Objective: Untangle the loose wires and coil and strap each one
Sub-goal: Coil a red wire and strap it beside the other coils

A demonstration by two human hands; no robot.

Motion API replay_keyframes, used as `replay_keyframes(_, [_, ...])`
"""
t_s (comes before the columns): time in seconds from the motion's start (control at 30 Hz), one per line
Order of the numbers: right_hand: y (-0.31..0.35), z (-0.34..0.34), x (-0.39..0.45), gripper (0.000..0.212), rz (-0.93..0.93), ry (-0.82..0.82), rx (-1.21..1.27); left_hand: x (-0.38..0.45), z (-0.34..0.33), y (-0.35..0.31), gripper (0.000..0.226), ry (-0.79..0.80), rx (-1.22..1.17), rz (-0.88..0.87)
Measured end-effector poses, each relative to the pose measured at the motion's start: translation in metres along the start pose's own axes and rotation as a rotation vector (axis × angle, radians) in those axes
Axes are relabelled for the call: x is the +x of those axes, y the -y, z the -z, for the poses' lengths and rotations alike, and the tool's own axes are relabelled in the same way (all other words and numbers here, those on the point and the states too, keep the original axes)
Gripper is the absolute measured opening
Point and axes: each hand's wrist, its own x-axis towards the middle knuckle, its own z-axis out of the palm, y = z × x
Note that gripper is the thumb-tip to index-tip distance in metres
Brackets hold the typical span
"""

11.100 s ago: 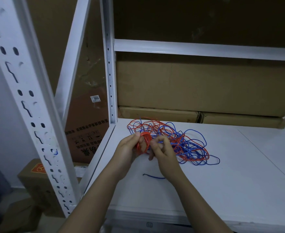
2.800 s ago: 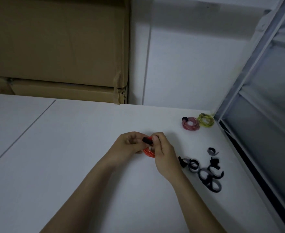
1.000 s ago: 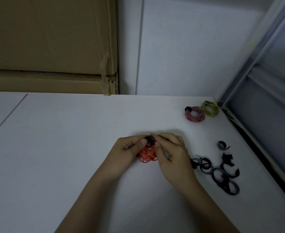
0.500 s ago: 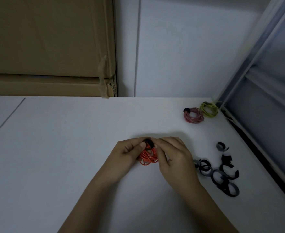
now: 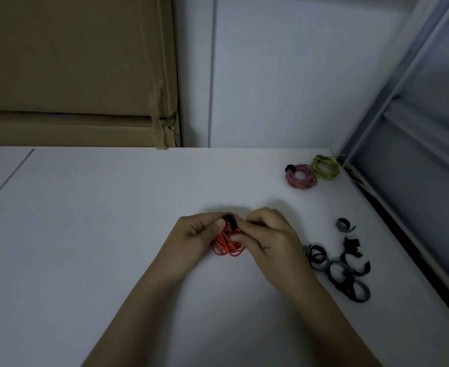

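Left hand (image 5: 194, 234) and right hand (image 5: 267, 235) pinch the coiled orange wire (image 5: 227, 243) with curled fingers, just above the white bench (image 5: 85, 234); black strap (image 5: 230, 223) wraps the coil's top.

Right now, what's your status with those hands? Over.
Left hand and right hand both gripping small coil of red wire. Black strap wrapped around coil's top. Nothing in the way.
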Motion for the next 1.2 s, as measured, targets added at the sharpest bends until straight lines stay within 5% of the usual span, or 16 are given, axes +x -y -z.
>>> replay_keyframes(0.2, [-0.002,-0.004,-0.001,0.019,-0.096,-0.082,0.184,-0.001,0.0,-0.001,0.027,-0.002,0.044,0.036])
replay_keyframes(0.43, [0.001,-0.006,-0.001,0.012,0.05,-0.166,0.05,-0.002,-0.004,-0.004,0.029,-0.007,0.07,0.012])
replay_keyframes(0.73, [0.002,-0.001,-0.001,0.01,0.093,-0.03,0.069,-0.003,-0.006,-0.004,0.027,-0.064,0.082,0.03])
replay_keyframes(1.2, [0.005,-0.007,-0.007,0.015,-0.172,-0.122,0.2,-0.005,-0.003,-0.01,0.026,0.181,0.107,0.027])
